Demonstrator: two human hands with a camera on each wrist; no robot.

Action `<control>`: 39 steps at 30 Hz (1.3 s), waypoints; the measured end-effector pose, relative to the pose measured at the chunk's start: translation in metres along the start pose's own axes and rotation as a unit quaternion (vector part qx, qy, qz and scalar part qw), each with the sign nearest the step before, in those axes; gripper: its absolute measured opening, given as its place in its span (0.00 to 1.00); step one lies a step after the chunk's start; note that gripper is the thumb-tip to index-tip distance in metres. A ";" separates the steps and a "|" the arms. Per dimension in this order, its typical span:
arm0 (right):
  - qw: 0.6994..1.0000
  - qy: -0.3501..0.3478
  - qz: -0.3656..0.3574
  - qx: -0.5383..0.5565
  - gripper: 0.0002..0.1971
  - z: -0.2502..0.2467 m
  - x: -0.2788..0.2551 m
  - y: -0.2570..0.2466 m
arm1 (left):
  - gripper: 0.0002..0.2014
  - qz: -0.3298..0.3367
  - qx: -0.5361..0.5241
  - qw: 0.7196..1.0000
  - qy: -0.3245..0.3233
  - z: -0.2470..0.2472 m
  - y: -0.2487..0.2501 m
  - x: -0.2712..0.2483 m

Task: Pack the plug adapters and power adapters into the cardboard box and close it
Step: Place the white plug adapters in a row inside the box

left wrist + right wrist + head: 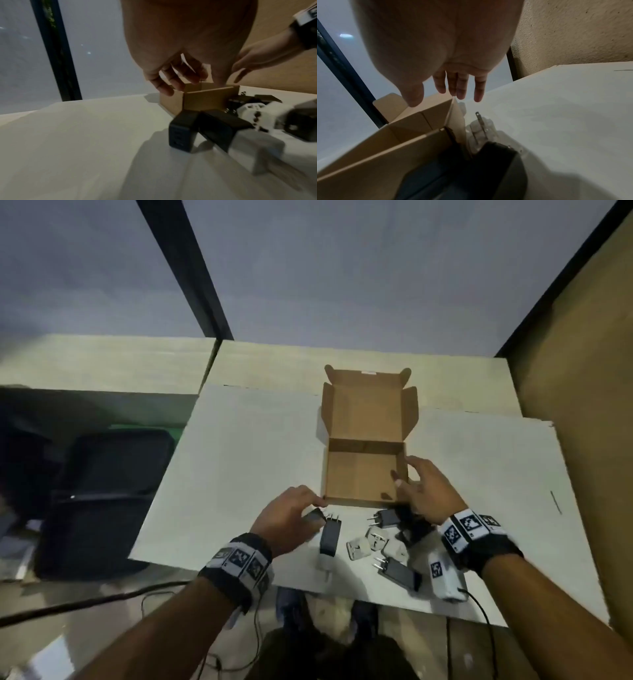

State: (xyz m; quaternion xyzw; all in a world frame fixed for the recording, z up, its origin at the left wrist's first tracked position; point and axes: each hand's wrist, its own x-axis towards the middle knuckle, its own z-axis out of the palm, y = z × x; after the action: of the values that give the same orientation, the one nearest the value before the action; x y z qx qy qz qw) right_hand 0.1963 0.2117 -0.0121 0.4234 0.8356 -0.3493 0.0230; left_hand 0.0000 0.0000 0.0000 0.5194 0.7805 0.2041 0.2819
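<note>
An open brown cardboard box [359,474] sits mid-table with its lid standing up behind it, and its inside is bare. My left hand [298,508] hovers at the box's near left corner, fingers relaxed and holding nothing [180,75]. Just under it lies a black power adapter [330,534] beside another black one [181,129]. My right hand [416,484] has straight fingers over the box's near right corner [453,86] and holds nothing. In front of the box lie white plug adapters [376,537] and more black power adapters [399,571].
The box and adapters rest on a white board [257,457] on the table. A tan wall [582,371] closes the right side. A black case [102,498] lies on the floor to the left. Cables trail below the table's front edge.
</note>
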 end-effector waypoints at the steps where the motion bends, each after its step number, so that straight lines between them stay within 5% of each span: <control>1: 1.000 0.004 -0.005 -0.001 0.30 0.003 0.001 0.005 | 0.13 0.016 0.005 1.000 -0.011 0.009 -0.003 -0.002; 7: 0.999 -0.013 -0.037 -0.031 0.32 0.013 0.007 0.026 | 0.21 0.084 0.091 0.987 -0.100 0.047 -0.007 -0.025; 11: 0.997 -0.001 -0.058 -0.051 0.33 0.017 0.017 0.033 | 0.27 0.021 0.115 0.991 -0.067 0.071 -0.002 -0.035; 15: 0.996 -0.002 -0.059 -0.064 0.36 0.023 0.027 0.039 | 0.23 -0.050 0.054 0.997 -0.008 0.095 -0.001 -0.032; 19: 0.994 -0.020 -0.064 -0.090 0.41 0.027 0.032 0.048 | 0.23 -0.047 -0.020 0.998 0.021 0.100 -0.007 -0.032; 26: 0.990 -0.048 -0.079 -0.102 0.44 0.023 0.032 0.054 | 0.21 0.061 -0.119 0.985 0.106 0.038 0.009 -0.017; 32: 0.987 -0.056 -0.083 -0.129 0.46 0.020 0.032 0.052 | 0.15 -0.015 -0.228 0.947 0.224 0.009 0.015 0.046; 39: 0.977 -0.061 -0.096 -0.183 0.46 0.017 0.031 0.050 | 0.19 0.029 -0.393 0.901 0.179 0.020 0.018 0.084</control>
State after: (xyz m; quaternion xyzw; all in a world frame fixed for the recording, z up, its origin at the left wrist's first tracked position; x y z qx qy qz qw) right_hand 0.2083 0.2430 -0.0635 0.3075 0.9192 -0.2163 0.1170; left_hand 0.0003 0.0849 -0.0227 0.3433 0.6585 0.5922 0.3127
